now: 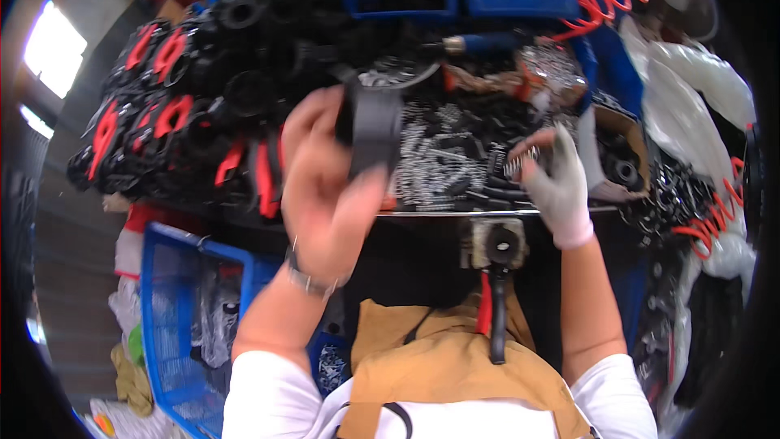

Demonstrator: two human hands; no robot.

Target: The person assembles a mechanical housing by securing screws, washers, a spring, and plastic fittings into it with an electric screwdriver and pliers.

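My left hand (318, 195), smeared by motion, is closed round a black plastic part (377, 132) with a broad curved band; its exact kind is unclear. A watch with a metal band (313, 280) is on that wrist. My right hand (562, 189), in a pale fingerless glove, pinches a small coil spring (520, 162) between thumb and fingers. Between the hands, many shiny springs (439, 167) lie heaped on the bench beside black pieces. At the bench's front edge a clamp-like fixture (500, 245) carries a black handle and a red one (485, 301).
Black-and-red tool bodies (169, 118) are stacked at the left. Blue bins (520, 5) line the back, near a blue power driver (479, 43) and a coiled red hose (597, 4). A cardboard box (642, 134) stands right; a blue crate (154, 317) sits lower left.
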